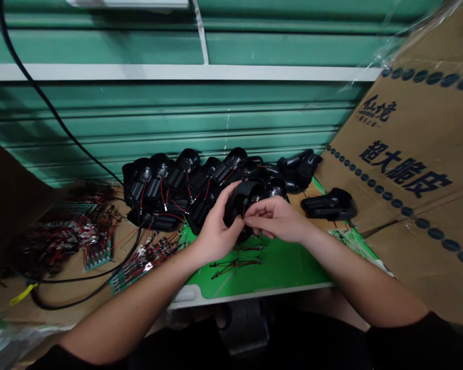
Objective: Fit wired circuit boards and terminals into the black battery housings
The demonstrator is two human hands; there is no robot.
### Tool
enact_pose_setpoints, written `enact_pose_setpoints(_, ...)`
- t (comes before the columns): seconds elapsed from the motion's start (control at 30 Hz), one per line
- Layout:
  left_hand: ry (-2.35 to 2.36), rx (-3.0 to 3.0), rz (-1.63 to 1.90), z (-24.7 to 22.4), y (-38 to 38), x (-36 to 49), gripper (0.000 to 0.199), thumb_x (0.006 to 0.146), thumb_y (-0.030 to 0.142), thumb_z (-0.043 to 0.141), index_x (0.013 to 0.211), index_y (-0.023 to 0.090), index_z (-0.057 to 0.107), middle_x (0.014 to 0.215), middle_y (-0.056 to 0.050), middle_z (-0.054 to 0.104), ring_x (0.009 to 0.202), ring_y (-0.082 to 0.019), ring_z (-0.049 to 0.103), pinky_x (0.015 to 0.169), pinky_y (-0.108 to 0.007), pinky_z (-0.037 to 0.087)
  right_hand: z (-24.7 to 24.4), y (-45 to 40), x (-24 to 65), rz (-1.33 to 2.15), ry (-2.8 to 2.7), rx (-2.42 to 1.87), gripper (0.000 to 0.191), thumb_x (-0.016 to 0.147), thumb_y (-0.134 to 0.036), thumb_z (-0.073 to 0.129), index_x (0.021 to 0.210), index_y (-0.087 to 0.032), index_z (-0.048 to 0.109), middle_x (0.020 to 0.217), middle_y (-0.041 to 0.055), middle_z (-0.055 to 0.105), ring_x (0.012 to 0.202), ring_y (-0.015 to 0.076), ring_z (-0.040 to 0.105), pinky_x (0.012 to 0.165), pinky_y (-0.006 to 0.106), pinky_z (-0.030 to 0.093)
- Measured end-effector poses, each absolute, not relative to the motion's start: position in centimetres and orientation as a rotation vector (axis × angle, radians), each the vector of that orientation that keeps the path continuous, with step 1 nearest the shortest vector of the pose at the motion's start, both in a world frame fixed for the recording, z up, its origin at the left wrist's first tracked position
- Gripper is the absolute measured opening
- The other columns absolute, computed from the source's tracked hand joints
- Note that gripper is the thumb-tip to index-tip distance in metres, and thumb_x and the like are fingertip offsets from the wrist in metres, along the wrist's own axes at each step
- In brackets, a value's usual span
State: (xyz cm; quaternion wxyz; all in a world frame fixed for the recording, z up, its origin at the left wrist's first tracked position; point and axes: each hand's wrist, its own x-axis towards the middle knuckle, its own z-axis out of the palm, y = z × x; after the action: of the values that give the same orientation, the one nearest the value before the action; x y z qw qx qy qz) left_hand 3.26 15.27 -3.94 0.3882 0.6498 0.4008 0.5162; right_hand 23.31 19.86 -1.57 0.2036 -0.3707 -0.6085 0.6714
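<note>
Left hand (216,234): fingers clamped on a black plastic casing (243,198); right hand (278,218): fingers pinched at its 6 o'clock edge; probably light and stiff, best held by the shell.

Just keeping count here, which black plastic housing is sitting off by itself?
The housing at far right, lying alone beside the printed cardboard. The rest sit heaped to its left, except the housing held in the left hand.

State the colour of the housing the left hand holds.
The housing is black; the head view shows it best.
</note>
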Motion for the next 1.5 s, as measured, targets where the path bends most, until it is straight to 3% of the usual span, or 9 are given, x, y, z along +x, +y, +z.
enact_pose_setpoints(0.27,0.999,1.572,1.37,-3.7,15.2,3.4,0.072,0.086,0.013,0.066,0.157,0.018,0.05,0.159,-0.014,0.061,0.145,-0.025,0.061,0.12,-0.039,0.053,-1.8,19.9,23.2,1.865,-1.748,-1.015,0.058,0.07,-0.052,0.1,0.098,-0.008,0.075,0.068,0.0013,0.067,0.046,0.0041,0.049,0.043,0.016,0.036)
enact_pose_setpoints(0.53,1.022,1.548,1.38,-3.7,15.2,3.5,0.068,0.087,0.014,0.069,0.152,0.019,0.052,0.144,-0.012,0.067,0.13,-0.02,0.067,0.111,-0.034,0.053,-1.0,19.3,23.2,1.766,-1.778,-0.965,0.044,0.072,-0.042,0.099,0.084,-0.01,0.072,0.068,0.0006,0.065,0.055,0.004,0.053,0.049,0.014,0.039)
enact_pose_setpoints(0.77,0.974,1.423,1.395,-4.2,15.8,3.7,0.066,0.084,0.021,0.079,0.143,0.017,0.051,0.124,-0.009,0.072,0.106,-0.013,0.069,0.092,-0.025,0.054,-1.7,19.5,23.6,1.517,-1.745,-0.78,0.041,0.081,-0.041,0.095,0.094,-0.009,0.074,0.074,0.0022,0.064,0.059,0.0052,0.055,0.053,0.016,0.043)
enact_pose_setpoints(0.93,1.004,1.269,1.374,-4.2,16.1,3.8,0.072,0.073,0.02,0.088,0.135,0.016,0.052,0.109,-0.003,0.073,0.091,-0.011,0.067,0.082,-0.023,0.054,-2.5,19.7,23.2,1.385,-1.754,-0.807,0.046,0.085,-0.051,0.09,0.096,-0.01,0.074,0.077,0.0054,0.066,0.061,0.0081,0.057,0.053,0.019,0.043)
enact_pose_setpoints(1.07,1.007,1.176,1.365,-4.2,16.1,4.0,0.081,0.065,0.02,0.095,0.134,0.018,0.053,0.108,-0.002,0.073,0.089,-0.011,0.067,0.081,-0.023,0.053,-2.8,19.8,23.0,1.271,-1.731,-0.82,0.045,0.089,-0.053,0.085,0.097,-0.01,0.075,0.081,0.0071,0.069,0.062,0.0082,0.058,0.053,0.019,0.044)
enact_pose_setpoints(1.27,1.03,1.252,1.408,-4.8,15.9,4.3,0.074,0.071,0.02,0.093,0.135,0.018,0.055,0.111,-0.003,0.073,0.094,-0.01,0.066,0.084,-0.021,0.052,-3.1,19.4,22.2,0.951,-1.776,-0.757,0.028,0.095,-0.038,0.081,0.09,-0.01,0.079,0.077,0.0044,0.066,0.058,0.0045,0.053,0.052,0.018,0.041)
enact_pose_setpoints(1.5,0.942,1.205,1.362,-4.4,15.6,4.3,0.079,0.072,0.021,0.092,0.14,0.018,0.053,0.123,-0.006,0.071,0.111,-0.015,0.069,0.097,-0.025,0.055,-3.5,19.5,22.1,0.875,-1.788,-0.762,0.025,0.096,-0.035,0.078,0.091,-0.01,0.077,0.071,0.0026,0.065,0.055,0.0044,0.051,0.051,0.018,0.04)
